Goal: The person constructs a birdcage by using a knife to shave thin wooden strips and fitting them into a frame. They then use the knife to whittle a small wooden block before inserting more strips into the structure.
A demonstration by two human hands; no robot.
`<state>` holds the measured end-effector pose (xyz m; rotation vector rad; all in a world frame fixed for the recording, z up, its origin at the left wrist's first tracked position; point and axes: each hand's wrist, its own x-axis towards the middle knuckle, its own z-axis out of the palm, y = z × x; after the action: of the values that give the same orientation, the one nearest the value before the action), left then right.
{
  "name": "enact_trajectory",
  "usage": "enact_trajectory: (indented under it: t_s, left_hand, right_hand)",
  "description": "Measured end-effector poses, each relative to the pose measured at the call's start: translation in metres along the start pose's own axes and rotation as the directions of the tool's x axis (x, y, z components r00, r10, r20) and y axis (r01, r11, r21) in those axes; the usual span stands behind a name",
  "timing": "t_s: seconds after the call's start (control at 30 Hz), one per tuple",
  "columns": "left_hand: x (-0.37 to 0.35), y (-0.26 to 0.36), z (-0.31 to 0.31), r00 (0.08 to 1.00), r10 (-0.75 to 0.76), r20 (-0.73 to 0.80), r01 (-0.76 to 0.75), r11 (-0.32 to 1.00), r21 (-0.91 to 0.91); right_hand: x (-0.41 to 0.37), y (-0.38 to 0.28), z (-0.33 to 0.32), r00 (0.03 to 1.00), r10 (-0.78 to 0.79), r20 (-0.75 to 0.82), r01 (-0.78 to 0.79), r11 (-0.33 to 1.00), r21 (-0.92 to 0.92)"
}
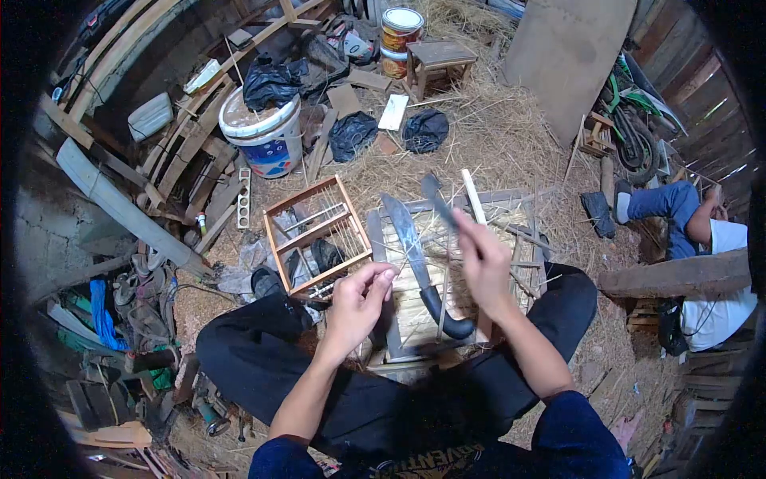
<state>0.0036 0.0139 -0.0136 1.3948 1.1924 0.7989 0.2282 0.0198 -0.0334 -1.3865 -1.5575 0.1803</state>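
Note:
My right hand (485,262) is wrapped round the handle of a small dark-bladed knife (432,191), whose blade points up and away and looks blurred. My left hand (359,303) is closed in a pinch, thumb against fingers; what it holds, if anything, is too small to make out. Between the hands, a large machete (408,243) with a black handle lies on a slatted wooden board (407,339) scattered with thin sticks. Left of the board stands a wooden frame (279,255) fitted with thin rods, near my left hand but apart from it.
A white bucket (267,140) and black bags (353,136) lie beyond the frame. Farther off are a small stool (443,54) and stacked tubs (400,36). At the right, another person (678,207) sits near a wooden beam (682,273) and a green motorbike (630,120).

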Motion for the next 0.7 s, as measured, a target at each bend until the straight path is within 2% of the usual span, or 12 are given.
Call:
enact_trajectory:
  t_s: [0.03, 0.13, 0.17, 0.2, 0.27, 0.37, 0.47, 0.5, 0.6, 0.67, 0.7]
  left_hand:
    - [0.0, 0.002, 0.0, 1.0, 0.01, 0.018, -0.011, 1.0, 0.02]
    - [0.002, -0.001, 0.0, 1.0, 0.007, 0.024, -0.005, 0.999, -0.053]
    - [0.004, -0.002, -0.001, 1.0, 0.019, 0.015, -0.018, 0.998, -0.052]
    - [0.006, -0.004, -0.002, 1.0, 0.026, 0.009, -0.026, 0.998, -0.048]
    - [0.004, -0.006, -0.002, 1.0, 0.011, 0.009, -0.011, 0.998, -0.06]
    - [0.003, 0.001, 0.001, 1.0, -0.001, 0.017, 0.003, 0.993, -0.121]
    - [0.001, 0.006, -0.001, 0.999, -0.033, 0.0, 0.033, 0.995, -0.094]
    - [0.003, 0.003, -0.003, 1.0, -0.013, -0.014, 0.012, 0.997, -0.082]
    - [0.003, -0.003, -0.002, 0.999, 0.011, -0.03, -0.013, 0.999, -0.045]
    - [0.0, 0.005, -0.001, 0.999, 0.009, -0.04, -0.01, 1.0, -0.018]
    - [-0.001, 0.003, -0.001, 0.999, 0.018, -0.028, -0.018, 1.0, 0.001]
  right_hand:
    - [0.007, 0.004, -0.002, 0.998, 0.032, -0.057, -0.031, 0.999, 0.014]
    - [-0.01, -0.005, 0.003, 0.991, -0.057, 0.121, 0.057, 0.998, -0.004]
    - [-0.017, -0.015, 0.008, 0.972, -0.139, 0.187, 0.13, 0.99, 0.06]
    - [-0.027, -0.021, 0.011, 0.942, -0.142, 0.305, 0.14, 0.99, 0.029]
    - [-0.025, -0.018, 0.013, 0.949, -0.168, 0.268, 0.148, 0.985, 0.091]
    - [-0.004, -0.005, 0.007, 0.999, -0.017, 0.035, 0.014, 0.998, 0.059]
    - [-0.023, -0.019, 0.01, 0.973, -0.101, 0.209, 0.09, 0.994, 0.059]
    - [-0.03, -0.026, 0.011, 0.936, -0.128, 0.329, 0.114, 0.992, 0.063]
    - [-0.02, -0.025, 0.013, 0.97, -0.134, 0.205, 0.121, 0.99, 0.072]
    - [-0.009, -0.013, 0.007, 0.993, 0.053, 0.106, -0.059, 0.996, 0.06]
    - [-0.01, -0.013, 0.007, 0.993, 0.025, 0.118, -0.03, 0.999, 0.036]
